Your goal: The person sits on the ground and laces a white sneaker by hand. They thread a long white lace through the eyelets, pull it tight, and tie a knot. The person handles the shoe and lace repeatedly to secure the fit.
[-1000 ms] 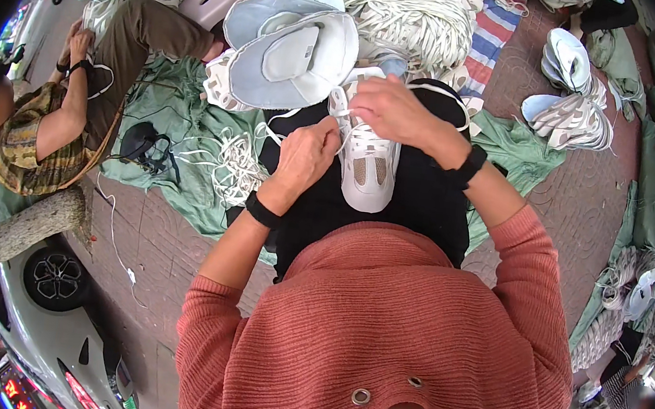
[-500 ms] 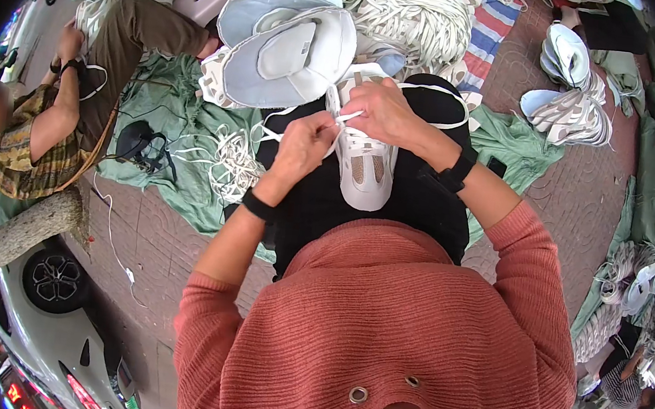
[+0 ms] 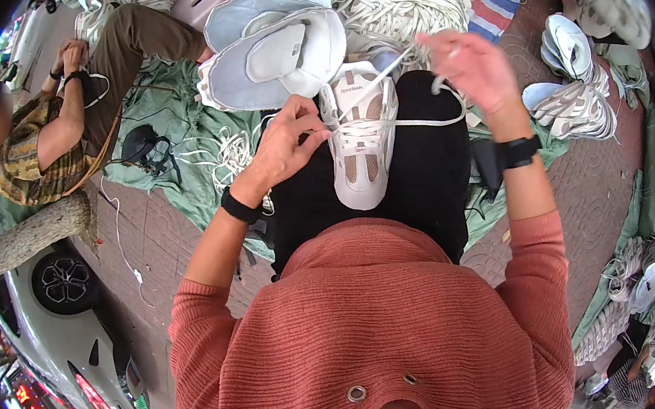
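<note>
On my lap lies a white and beige sneaker upper (image 3: 364, 148), its toe pointing toward me and its front partly laced. Raised beyond its right side, my right hand (image 3: 480, 72) is blurred by motion, its fingertips closed on a white shoelace (image 3: 379, 83) that runs taut up from the eyelets. Another length of lace loops off to the right across my dark trousers. My left hand (image 3: 288, 142) is at the upper's left edge, fingers curled and thumb tip close to the eyelets; what they pinch is too small to tell.
Nested pale-blue-lined uppers (image 3: 276, 49) sit just beyond my lap. A heap of white laces (image 3: 399, 3) lies behind them, and loose laces (image 3: 234, 153) on the green cloth (image 3: 185, 180). More uppers (image 3: 572, 111) lie at right. A seated person (image 3: 47, 116) is at left.
My right hand has swung up and to the right from the upper, drawing the lace out taut. My left hand has shifted slightly, staying by the upper's left edge.
</note>
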`<act>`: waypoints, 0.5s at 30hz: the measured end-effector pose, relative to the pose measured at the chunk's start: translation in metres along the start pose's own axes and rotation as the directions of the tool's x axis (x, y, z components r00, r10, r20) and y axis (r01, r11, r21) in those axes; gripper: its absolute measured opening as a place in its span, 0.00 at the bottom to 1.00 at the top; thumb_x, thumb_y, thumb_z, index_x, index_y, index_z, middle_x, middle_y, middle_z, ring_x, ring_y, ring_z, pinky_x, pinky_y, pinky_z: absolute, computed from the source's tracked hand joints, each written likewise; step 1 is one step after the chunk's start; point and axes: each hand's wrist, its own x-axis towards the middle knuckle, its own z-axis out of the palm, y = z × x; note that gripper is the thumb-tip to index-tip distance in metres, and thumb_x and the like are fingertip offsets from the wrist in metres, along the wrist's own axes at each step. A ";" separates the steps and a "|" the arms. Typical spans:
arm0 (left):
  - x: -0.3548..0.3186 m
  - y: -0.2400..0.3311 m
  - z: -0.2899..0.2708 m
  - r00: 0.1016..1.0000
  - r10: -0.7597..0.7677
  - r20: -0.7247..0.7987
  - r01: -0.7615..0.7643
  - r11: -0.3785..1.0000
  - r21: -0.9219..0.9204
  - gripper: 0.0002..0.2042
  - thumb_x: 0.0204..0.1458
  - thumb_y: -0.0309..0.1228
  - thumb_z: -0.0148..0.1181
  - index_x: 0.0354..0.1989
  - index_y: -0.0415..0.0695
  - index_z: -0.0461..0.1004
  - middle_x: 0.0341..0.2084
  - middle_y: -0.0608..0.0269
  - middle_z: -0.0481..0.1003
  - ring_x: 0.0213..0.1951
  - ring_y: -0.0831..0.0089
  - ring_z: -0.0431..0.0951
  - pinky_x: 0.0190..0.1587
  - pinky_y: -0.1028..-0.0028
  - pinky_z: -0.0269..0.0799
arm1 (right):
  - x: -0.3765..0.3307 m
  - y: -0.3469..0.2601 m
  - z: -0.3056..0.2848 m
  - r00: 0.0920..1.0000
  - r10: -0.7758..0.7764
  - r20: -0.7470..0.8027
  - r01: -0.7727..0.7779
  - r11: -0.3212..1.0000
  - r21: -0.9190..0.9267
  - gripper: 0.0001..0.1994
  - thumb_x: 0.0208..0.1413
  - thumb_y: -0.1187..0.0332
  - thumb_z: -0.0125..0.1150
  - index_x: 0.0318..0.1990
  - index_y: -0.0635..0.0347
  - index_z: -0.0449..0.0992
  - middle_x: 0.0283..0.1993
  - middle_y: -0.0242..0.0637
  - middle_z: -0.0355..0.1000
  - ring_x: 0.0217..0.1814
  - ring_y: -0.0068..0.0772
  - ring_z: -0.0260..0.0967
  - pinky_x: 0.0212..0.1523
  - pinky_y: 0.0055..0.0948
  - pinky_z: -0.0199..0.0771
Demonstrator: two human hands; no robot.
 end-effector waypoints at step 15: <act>0.004 0.026 0.012 0.990 0.032 0.134 -0.089 0.888 0.452 0.10 0.35 0.21 0.63 0.28 0.43 0.71 0.35 0.60 0.66 0.42 0.58 0.68 0.43 0.64 0.65 | -0.128 -0.148 -0.079 0.834 -0.505 -0.224 0.499 0.862 -0.086 0.08 0.61 0.72 0.34 0.36 0.66 0.61 0.74 0.53 0.43 0.34 0.29 0.55 0.36 0.30 0.57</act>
